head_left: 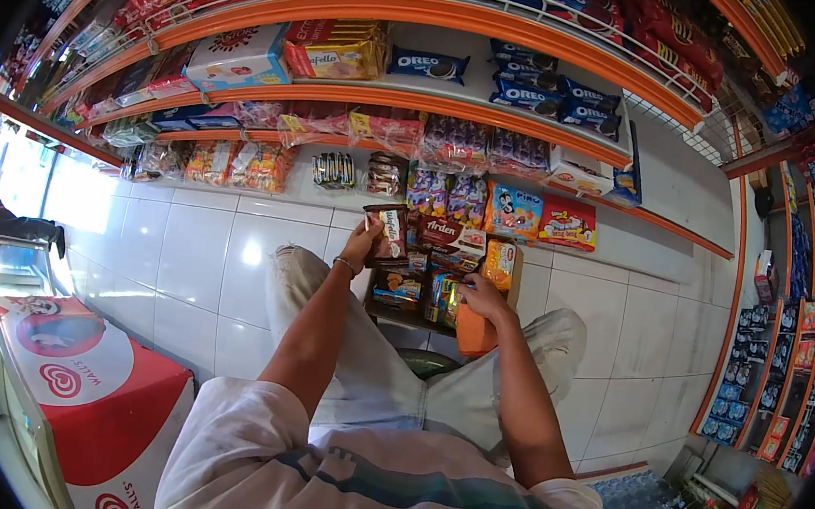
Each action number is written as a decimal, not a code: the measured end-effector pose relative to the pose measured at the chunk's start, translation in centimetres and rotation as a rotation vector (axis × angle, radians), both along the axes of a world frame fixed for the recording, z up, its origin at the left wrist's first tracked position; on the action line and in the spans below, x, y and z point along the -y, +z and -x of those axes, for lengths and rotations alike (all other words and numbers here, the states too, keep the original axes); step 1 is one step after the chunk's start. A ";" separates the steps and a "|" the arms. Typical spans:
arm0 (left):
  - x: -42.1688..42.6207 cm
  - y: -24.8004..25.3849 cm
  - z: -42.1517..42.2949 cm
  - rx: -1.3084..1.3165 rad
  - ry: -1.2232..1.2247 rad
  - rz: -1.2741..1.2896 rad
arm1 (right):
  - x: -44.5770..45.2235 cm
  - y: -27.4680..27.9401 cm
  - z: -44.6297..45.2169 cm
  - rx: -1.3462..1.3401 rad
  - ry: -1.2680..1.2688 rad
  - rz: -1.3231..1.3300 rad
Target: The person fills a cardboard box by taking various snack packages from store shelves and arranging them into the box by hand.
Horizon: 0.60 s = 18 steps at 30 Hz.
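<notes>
Head view: I judge snack sorting underway. My left hand [360, 243] pinches a brown snack packet [391, 235] beside the carton [514, 288]; my right hand [488, 298] curls over an orange pack [474, 332], grip unclear. Placing needs a free slot.

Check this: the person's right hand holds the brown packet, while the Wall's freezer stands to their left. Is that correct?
Not quite: the head view shows the left hand holding the brown packet, not the right hand. The Wall's freezer does stand to their left.
</notes>
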State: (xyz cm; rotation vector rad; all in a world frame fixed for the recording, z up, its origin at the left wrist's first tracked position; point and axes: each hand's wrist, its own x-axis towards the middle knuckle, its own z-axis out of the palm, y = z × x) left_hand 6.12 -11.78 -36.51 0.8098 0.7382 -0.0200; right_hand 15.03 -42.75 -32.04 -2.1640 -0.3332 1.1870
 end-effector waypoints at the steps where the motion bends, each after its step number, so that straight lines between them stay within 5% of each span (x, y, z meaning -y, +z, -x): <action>1: 0.5 1.2 0.0 -0.014 0.009 -0.157 | 0.0 -0.5 0.0 0.008 -0.001 -0.030; 2: 0.8 1.8 0.0 -0.028 0.017 -0.314 | -0.1 -0.2 0.0 0.009 -0.001 -0.030; 3: -0.5 -5.4 0.1 0.103 -0.033 -0.416 | -0.3 0.5 0.1 -0.021 -0.001 0.002; 6: 0.6 -7.0 -0.6 0.081 -0.109 -0.520 | -0.8 3.6 0.2 -0.063 0.005 0.052; 9: 3.8 0.1 -1.1 -0.022 0.017 -0.431 | -0.8 4.2 0.3 -0.080 -0.001 0.055; 10: 3.9 -1.2 -1.2 -0.020 0.019 -0.436 | -0.7 4.1 0.2 -0.086 -0.012 0.045; 17: 0.7 -20.1 -2.5 -0.042 -0.145 -0.989 | -0.1 0.9 0.5 0.026 -0.015 -0.068; 18: 0.1 -23.8 -2.7 0.131 -0.192 -1.868 | 0.0 0.4 0.5 0.023 -0.026 -0.070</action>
